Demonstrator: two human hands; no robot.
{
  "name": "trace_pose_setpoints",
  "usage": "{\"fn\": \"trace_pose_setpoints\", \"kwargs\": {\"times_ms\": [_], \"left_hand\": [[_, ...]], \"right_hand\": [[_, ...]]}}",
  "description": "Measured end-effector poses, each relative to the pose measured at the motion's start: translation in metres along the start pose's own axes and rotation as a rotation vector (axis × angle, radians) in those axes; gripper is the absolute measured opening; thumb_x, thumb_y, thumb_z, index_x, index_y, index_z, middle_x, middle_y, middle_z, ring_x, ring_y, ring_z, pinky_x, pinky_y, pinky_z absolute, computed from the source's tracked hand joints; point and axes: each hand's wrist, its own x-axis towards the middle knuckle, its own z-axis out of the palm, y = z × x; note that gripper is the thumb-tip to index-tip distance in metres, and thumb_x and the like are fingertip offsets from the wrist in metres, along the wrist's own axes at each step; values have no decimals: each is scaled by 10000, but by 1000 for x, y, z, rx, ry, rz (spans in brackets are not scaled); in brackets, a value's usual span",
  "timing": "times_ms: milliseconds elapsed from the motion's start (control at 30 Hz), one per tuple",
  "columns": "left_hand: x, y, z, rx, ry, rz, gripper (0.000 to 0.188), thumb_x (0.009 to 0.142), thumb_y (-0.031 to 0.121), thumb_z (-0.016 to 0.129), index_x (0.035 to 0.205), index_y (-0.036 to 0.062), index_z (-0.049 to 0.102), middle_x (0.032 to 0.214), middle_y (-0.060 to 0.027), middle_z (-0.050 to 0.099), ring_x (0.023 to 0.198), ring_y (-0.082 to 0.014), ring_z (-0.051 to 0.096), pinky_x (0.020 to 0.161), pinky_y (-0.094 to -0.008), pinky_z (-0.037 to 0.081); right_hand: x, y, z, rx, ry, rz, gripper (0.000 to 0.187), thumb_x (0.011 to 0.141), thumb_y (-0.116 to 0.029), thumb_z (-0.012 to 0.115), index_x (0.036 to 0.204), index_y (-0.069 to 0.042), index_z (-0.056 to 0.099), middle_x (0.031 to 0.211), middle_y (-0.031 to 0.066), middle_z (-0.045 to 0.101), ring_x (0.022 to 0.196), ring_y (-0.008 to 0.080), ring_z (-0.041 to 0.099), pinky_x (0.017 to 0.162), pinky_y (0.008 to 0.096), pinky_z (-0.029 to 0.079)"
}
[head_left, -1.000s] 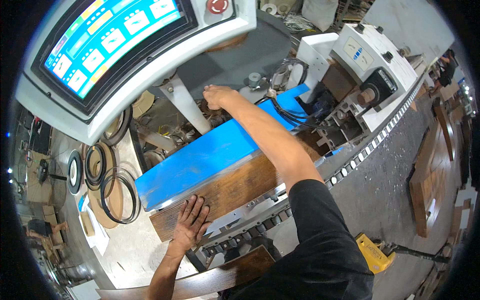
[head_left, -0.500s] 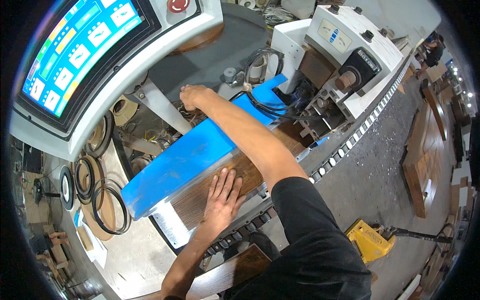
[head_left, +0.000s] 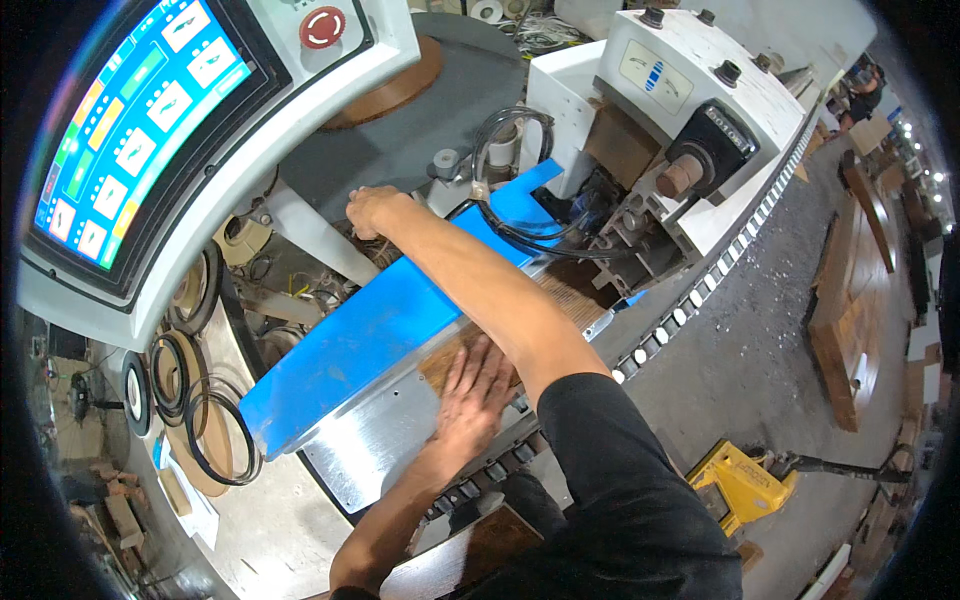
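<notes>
My left hand (head_left: 470,400) lies flat, fingers stretched out, on a dark wood-grain panel (head_left: 440,366). The panel rests on a bare metal plate (head_left: 355,450) and runs under my right forearm into the machine. A long blue guard (head_left: 345,355) stands along the panel's far side. My right arm crosses over this guard. Beyond it, my right hand (head_left: 377,212) is closed with its fingers curled, near a grey-white support arm (head_left: 318,235). What the right hand holds, if anything, is hidden.
A touch screen (head_left: 140,125) and a red stop button (head_left: 323,27) are at upper left. The machine's white head (head_left: 690,70) stands at right, beside a roller chain (head_left: 700,290). Edging coils (head_left: 215,430) lie at left. A yellow pallet jack (head_left: 745,480) stands on the floor.
The panel has slid up and to the right, baring more of the metal plate. My left hand has moved along with it. My right hand stays beyond the guard; the view has shifted slightly.
</notes>
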Motion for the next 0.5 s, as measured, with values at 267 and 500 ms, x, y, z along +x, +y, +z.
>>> {"fn": "trace_pose_setpoints", "kwargs": {"times_ms": [267,500], "left_hand": [[42,11,18,-214,86,3,563,816,90,690,1365,29,582,1528,-211,416,1422,-421,378,1201,-566,265],[-185,58,-78,-99,178,-272,643,842,-6,711,1441,-24,480,1535,-233,427,1271,-407,553,1015,-489,506]], "right_hand": [[-1,12,-4,-43,-1,-36,421,864,-163,642,1278,-102,687,1397,106,601,1251,328,603,998,462,535],[-4,-31,-11,-83,-135,-213,507,976,-166,515,1467,-42,483,1542,154,455,1417,342,423,1185,436,346]]}}
